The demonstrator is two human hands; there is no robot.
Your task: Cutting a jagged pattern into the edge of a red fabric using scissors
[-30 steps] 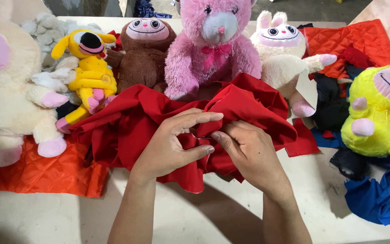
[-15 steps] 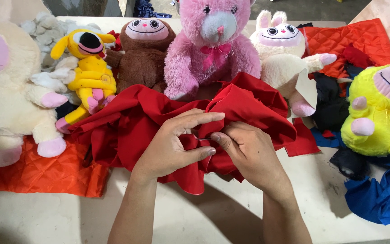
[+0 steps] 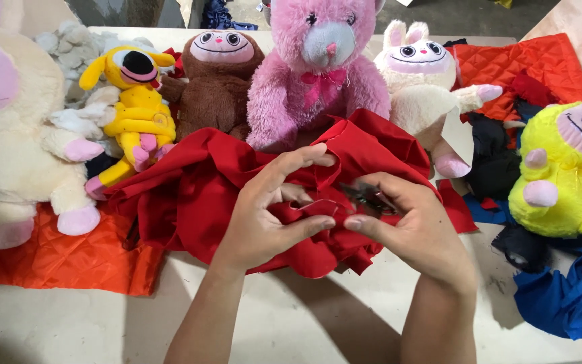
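A crumpled red cloth [image 3: 190, 195] lies on the pale table [image 3: 304, 323] in front of a row of plush toys. My left hand [image 3: 271, 212] rests on the cloth's middle and pinches a fold with thumb and fingers. My right hand [image 3: 415, 226] is right beside it, fingertips almost meeting the left thumb. Its thumb and fingers hold a small dark tool [image 3: 365, 195] over the cloth; the tool is blurred and I cannot tell its kind.
Behind the cloth sit a cream plush [image 3: 15, 135], a yellow dog plush [image 3: 133, 114], a brown plush [image 3: 220, 81], a pink bear [image 3: 318, 67] and a white bunny plush [image 3: 426, 87]. A yellow-green plush [image 3: 574, 168], blue cloth [image 3: 574, 296] and orange quilted fabric [image 3: 55, 263] lie at the sides.
My right hand has opened its fingers a little and a small dark tool now shows between them. My left hand stays on the cloth, fingers slightly more spread.
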